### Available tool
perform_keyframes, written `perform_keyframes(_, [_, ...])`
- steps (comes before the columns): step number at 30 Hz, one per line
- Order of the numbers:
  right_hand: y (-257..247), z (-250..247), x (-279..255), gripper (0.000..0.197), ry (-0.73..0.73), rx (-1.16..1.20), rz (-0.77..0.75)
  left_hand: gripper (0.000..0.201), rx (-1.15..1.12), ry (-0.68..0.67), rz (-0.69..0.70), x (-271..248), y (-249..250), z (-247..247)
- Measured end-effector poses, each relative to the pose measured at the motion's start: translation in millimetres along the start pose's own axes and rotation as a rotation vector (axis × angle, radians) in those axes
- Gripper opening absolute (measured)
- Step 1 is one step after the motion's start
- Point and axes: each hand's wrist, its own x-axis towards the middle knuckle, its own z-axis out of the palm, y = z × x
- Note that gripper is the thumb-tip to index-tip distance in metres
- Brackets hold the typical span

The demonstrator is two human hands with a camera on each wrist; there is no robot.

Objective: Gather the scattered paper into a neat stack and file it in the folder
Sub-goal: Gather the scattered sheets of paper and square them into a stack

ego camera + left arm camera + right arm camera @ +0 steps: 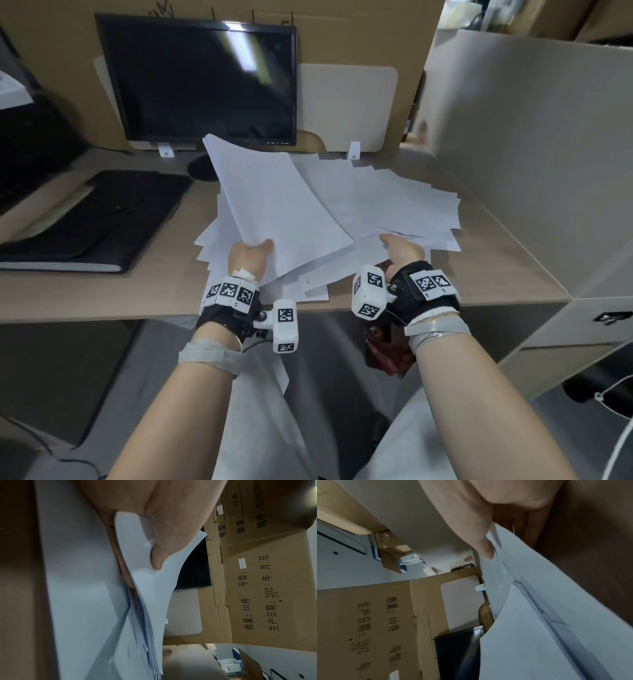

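White paper sheets (376,202) lie spread over the middle of the desk. My left hand (251,251) pinches the near edge of a thick bundle of sheets (270,202), thumb on top, and the bundle's far end rises toward the monitor. The left wrist view shows the thumb (157,559) pressing the bundle (150,601) with fingers beneath. My right hand (399,248) pinches the near edge of loose sheets (539,615) at the pile's right, thumb (485,550) on top. A black folder (99,219) lies shut on the desk's left side.
A dark monitor (202,82) stands at the back of the desk (496,260), against cardboard boxes (342,31). A white partition (534,137) walls the right side. A black device (30,144) sits at the far left. My lap is below the desk's front edge.
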Motion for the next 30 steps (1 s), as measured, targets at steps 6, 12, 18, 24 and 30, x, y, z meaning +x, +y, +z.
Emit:
perform_keyframes(6, [0.3, -0.4, 0.3, 0.046, 0.054, -0.006, -0.002, 0.022, 0.035, -0.017, 0.013, -1.1, -0.8, -1.6])
perform_keyframes(12, [-10.7, -2.2, -3.8, 0.064, 0.125, 0.151, -0.18, 0.018, 0.008, 0.003, -0.003, -2.9, 2.0, -0.3])
perform_keyframes(18, [-30.0, -3.3, -1.7, 0.014, 0.152, 0.16, -0.422, 0.019, 0.006, -0.016, 0.002, -4.0, 3.0, -0.1])
perform_keyframes(24, [-36.3, -3.3, -4.8, 0.022, 0.129, 0.142, -0.527, 0.015, -0.02, -0.012, -0.016, -4.9, 3.4, -2.6])
perform_keyframes(30, [-23.9, -17.0, 7.3, 0.06, 0.165, 0.06, -0.241, 0.01, 0.006, -0.023, -0.001, -4.1, 2.6, -1.1])
